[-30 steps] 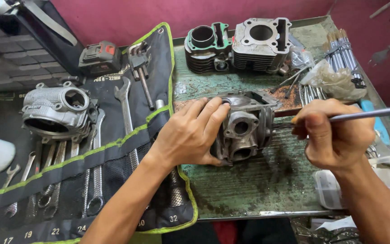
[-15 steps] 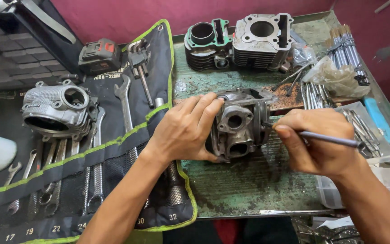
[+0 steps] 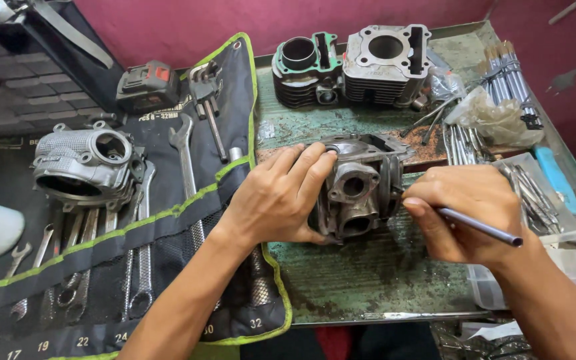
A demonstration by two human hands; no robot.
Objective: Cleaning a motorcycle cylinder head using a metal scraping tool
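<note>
Rod tip hidden behind cylinder head — left hand bracing

Even, soft daylight from above; shadows are faint under the hands. The picture is sharp at centre, with slight wide-angle bending and softness toward the corners.

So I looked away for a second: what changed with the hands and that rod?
The right hand swung the thin grey metal rod from pointing out level to the right down to a slant, its grip kept. The left hand stayed on the grimy grey metal cylinder head, which barely shifted on the worn green tray.
</note>
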